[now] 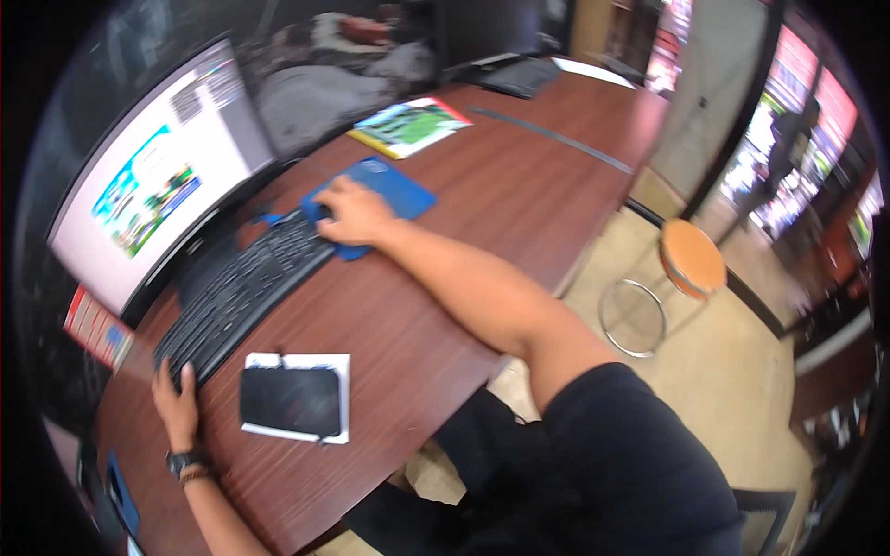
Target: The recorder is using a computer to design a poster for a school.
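My right hand [357,213] lies curled over a dark computer mouse [324,212] on a blue mouse pad [408,188]; most of the mouse is hidden beneath it. At the near left end of a black keyboard [250,285], my left hand [176,405] rests with its thumb and fingers apart, the fingertips touching the keys. Behind the keyboard a wide monitor [120,222] is lit, showing a colourful blue and green layout on a white page. In front of the keyboard, a black phone-like slab [290,400] lies on white paper [344,408].
The brown desk [445,306] curves along its front edge. Beyond the pad lie a colourful printed booklet [408,127] and a long metal ruler [552,139]. Farther off is another dark monitor [487,32]. An orange round stool [693,255] stands on the floor to the right.
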`<state>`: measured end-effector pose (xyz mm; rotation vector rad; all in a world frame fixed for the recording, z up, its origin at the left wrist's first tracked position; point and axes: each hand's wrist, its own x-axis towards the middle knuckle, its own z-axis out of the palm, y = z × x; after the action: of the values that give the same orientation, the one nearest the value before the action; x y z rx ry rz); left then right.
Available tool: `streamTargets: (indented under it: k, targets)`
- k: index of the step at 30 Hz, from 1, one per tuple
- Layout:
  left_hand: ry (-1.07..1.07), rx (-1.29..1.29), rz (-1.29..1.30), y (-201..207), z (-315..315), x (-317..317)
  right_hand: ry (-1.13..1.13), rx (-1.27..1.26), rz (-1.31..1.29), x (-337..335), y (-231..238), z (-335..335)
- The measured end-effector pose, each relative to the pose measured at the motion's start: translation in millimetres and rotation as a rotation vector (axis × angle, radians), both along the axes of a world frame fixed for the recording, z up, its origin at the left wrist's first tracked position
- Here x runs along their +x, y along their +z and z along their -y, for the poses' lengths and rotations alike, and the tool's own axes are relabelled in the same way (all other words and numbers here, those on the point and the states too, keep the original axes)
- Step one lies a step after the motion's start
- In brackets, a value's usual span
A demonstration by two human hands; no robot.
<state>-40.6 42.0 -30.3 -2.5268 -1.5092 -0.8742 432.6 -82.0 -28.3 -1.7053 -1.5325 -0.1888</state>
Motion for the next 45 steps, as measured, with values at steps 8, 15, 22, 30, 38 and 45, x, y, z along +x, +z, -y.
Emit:
streamTargets:
  k: [8,15,22,30,38,45]
  targets:
    - [-0.057,-0.052,0.038,-17.5,-24.3,-9.4,-0.053,-0.043,-0.048,-0.9,-3.0,10.5]
    - [-0.018,-0.064,-0.007,-20.3,-27.4,-15.8,-0.038,-0.080,-0.054,-3.0,-1.5,9.5]
    - [-0.025,-0.074,-0.003,-14.8,-24.7,-4.3,-0.054,-0.073,-0.062,1.2,0.3,13.3]
    - [0.015,0.003,-0.029,1.7,6.1,-8.1,0.057,0.003,0.002,-11.1,2.1,-0.4]
    - [0.101,-0.043,0.029,2.3,28.7,45.3,0.033,-0.018,0.067,16.5,5.2,29.1]
    - [0.209,-0.229,0.053,18.1,49.9,26.0,0.043,-0.036,0.039,-11.1,9.0,14.1]
